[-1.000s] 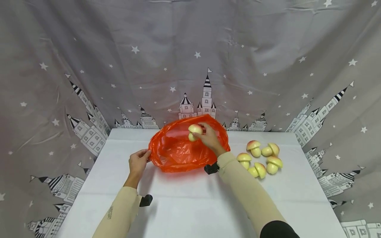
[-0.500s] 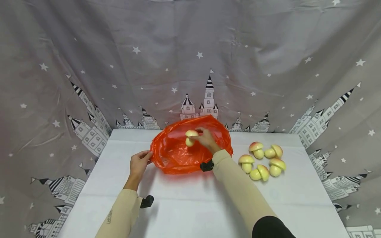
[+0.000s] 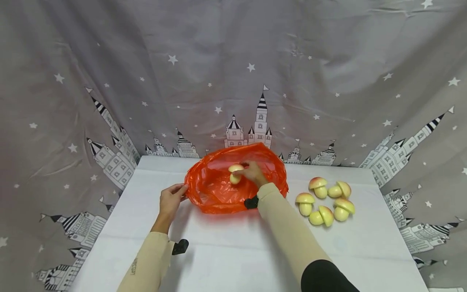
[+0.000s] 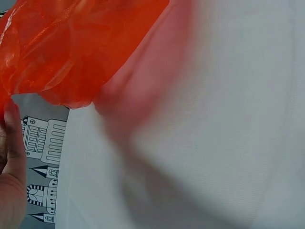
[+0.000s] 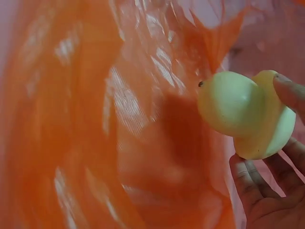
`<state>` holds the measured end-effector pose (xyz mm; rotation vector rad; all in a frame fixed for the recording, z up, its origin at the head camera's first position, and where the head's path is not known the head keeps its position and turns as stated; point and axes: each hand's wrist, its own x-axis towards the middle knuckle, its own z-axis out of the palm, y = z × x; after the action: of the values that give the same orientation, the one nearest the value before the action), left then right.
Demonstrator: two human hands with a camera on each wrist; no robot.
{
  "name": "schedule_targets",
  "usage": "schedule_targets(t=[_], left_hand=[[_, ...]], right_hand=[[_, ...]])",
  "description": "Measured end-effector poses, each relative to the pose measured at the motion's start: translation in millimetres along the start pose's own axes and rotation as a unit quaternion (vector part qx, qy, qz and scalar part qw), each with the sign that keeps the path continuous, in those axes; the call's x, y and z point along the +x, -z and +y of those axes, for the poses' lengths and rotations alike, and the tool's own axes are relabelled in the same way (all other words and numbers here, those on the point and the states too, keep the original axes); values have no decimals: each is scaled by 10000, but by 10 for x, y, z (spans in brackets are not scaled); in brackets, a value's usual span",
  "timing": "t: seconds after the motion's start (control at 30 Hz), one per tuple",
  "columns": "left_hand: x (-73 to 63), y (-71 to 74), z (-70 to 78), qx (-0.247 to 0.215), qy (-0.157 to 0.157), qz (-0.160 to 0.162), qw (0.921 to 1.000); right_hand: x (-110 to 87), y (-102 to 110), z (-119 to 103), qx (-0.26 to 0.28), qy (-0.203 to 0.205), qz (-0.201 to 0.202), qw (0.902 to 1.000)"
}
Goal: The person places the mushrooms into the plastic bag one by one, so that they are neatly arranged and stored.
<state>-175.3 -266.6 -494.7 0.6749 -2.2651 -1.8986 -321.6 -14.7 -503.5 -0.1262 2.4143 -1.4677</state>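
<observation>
A red plastic bag (image 3: 219, 207) stands with its mouth spread wide on the white table. My left hand (image 3: 171, 202) pinches the bag's left rim between thumb and fingers; in the left wrist view the fingertips (image 4: 11, 112) meet the red film (image 4: 71, 57). Inside the bag's mouth, my right hand (image 3: 254, 173) holds a toy mushroom (image 3: 235, 174), yellow-green with a reddish cap. The right wrist view shows the mushroom (image 5: 233, 102) gripped at its cap by thumb and fingers, stem pointing away from the palm, with the bag's crinkled wall (image 5: 95, 119) around it.
Several more toy mushrooms (image 3: 305, 202) lie grouped on the table (image 3: 226, 259) to the right of the bag. A grey curtain (image 3: 204, 48) printed with castles and stars hangs behind and along both sides of the table.
My right hand has moved slightly left and lower into the bag with the mushroom. The left hand keeps its hold on the rim. The head view has shifted slightly.
</observation>
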Motion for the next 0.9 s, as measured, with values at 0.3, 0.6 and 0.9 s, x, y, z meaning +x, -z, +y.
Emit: schedule_targets(t=[0.3,0.6,0.9], left_hand=[[25,4,-37,105,97,-37,9999],[17,22,-39,249,20,16,9997],[18,1,-28,131,-71,-29,9999]], right_hand=[[49,-224,4,306,46,106,9995],[68,-374,-19,169,211,56,9996],[118,-495,9,8,242,110,9996]])
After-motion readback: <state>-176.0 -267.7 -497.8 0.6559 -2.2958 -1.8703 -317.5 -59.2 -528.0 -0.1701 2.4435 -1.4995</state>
